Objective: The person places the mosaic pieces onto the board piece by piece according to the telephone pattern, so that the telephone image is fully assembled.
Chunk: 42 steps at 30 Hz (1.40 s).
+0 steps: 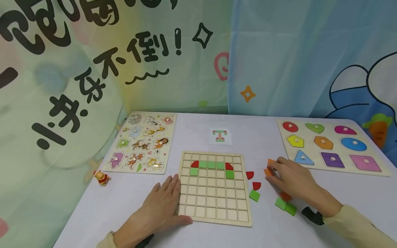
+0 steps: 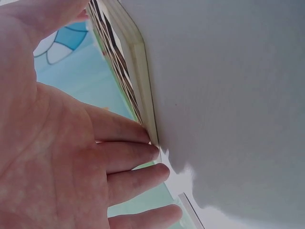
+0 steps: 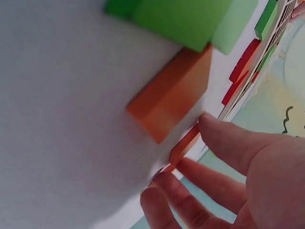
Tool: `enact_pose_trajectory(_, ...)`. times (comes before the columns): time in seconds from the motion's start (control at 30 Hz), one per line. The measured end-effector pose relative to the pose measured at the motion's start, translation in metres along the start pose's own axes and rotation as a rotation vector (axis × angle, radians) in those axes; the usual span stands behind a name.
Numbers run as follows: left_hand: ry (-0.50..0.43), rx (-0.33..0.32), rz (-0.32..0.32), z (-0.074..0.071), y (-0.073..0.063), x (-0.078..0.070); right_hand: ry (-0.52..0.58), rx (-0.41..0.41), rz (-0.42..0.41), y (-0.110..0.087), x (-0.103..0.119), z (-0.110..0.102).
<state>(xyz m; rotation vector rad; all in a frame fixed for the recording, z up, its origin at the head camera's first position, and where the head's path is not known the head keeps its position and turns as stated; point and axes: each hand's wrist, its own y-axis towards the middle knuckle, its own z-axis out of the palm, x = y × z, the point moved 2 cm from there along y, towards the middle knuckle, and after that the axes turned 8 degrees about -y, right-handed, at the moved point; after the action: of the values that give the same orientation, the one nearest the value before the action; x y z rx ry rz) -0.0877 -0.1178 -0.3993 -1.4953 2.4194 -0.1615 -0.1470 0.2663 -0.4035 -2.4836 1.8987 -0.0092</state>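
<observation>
1. Nearest my head camera, the left hand lies with its fingers straight, touching the left edge of the grid board, which lies flat on the desk.
2. Right of the grid board, I see the right hand pinching an orange tile between thumb and finger; the two hands are well apart.
3. On the grid board's upper rows, I count two red quarter-rounds with three green squares between them and one green square below each.
4. Just right of the grid board lie two loose red pieces and a green tile; farther right, two more green ones beside an orange-red block.
5. Behind the grid board, I have a pattern card, with an animal puzzle behind-left and a shape puzzle behind-right.
</observation>
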Motion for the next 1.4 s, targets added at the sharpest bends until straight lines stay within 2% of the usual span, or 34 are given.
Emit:
enact_pose_trajectory(0.23,0.013,-0.015,0.008,-0.001,-0.001,-0.001,-0.001,-0.042,-0.028,0.002,0.004,0.003)
enact_pose_trajectory(0.4,0.008,-0.007,0.004,-0.002,0.0,-0.001,-0.021,-0.035,-0.033,0.002,0.008,0.003)
enact_pose_trajectory(0.53,-0.003,-0.003,0.005,-0.001,0.0,-0.001,-0.045,-0.068,-0.066,0.0,0.019,-0.003)
enact_pose_trajectory(0.7,-0.008,-0.006,0.004,-0.001,0.0,0.0,-0.063,-0.174,-0.164,0.002,0.043,-0.015)
enact_pose_trajectory(0.87,-0.008,-0.01,0.0,-0.001,0.0,0.0,-0.057,-0.225,-0.25,0.014,0.076,-0.023)
enact_pose_trajectory(1.13,-0.01,-0.004,-0.004,-0.001,-0.001,0.001,-0.086,-0.341,-0.405,0.041,0.129,-0.02)
enact_pose_trajectory(1.23,-0.015,-0.001,-0.004,-0.001,-0.001,0.0,-0.118,-0.371,-0.422,0.05,0.141,-0.016)
enact_pose_trajectory(1.4,-0.005,0.0,-0.005,-0.001,0.0,0.001,-0.173,-0.376,-0.418,0.059,0.153,-0.012)
